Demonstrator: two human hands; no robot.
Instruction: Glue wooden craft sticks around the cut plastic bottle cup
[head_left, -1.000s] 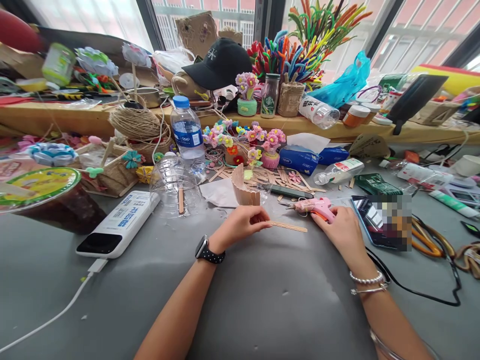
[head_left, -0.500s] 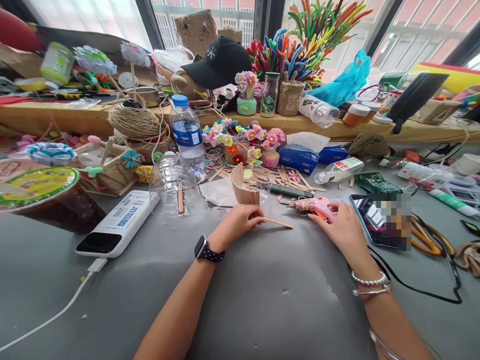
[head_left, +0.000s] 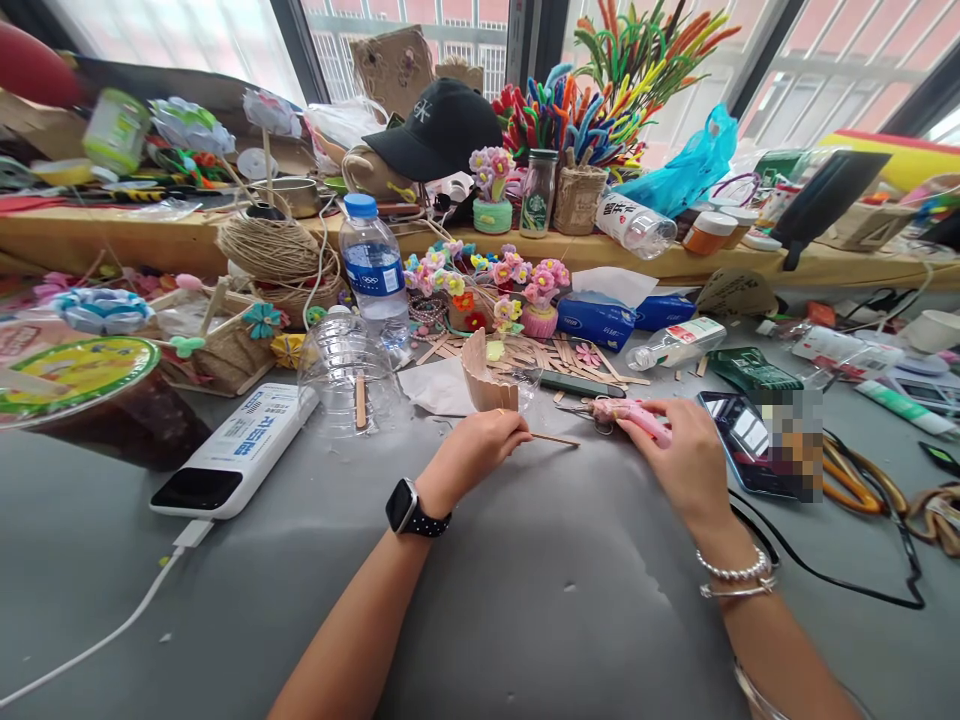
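Pinched at one end in my left hand (head_left: pixel 484 440) is a thin wooden craft stick (head_left: pixel 559 440), seen nearly edge-on and pointing right. My right hand (head_left: pixel 684 445) is wrapped round a pink hot glue gun (head_left: pixel 646 422), whose metal nozzle points left toward the stick without touching it. Just behind my left hand stands a curved wall of craft sticks (head_left: pixel 480 375), beside clear plastic. Farther back lies a pile of loose craft sticks (head_left: pixel 540 355). One more stick shows at the clear plastic bottle piece (head_left: pixel 341 370) on the left.
A white power bank (head_left: pixel 244 445) and a drink cup (head_left: pixel 97 430) stand left. A phone (head_left: pixel 739 430), scissors (head_left: pixel 851 480) and a black cord (head_left: pixel 832 585) lie right. Behind are a water bottle (head_left: pixel 373 275), tissue packs (head_left: pixel 596 320) and a cluttered shelf (head_left: pixel 450 235).
The stick in my left hand has turned from showing its flat face to nearly edge-on. My right hand has shifted slightly left and tilted the glue gun.
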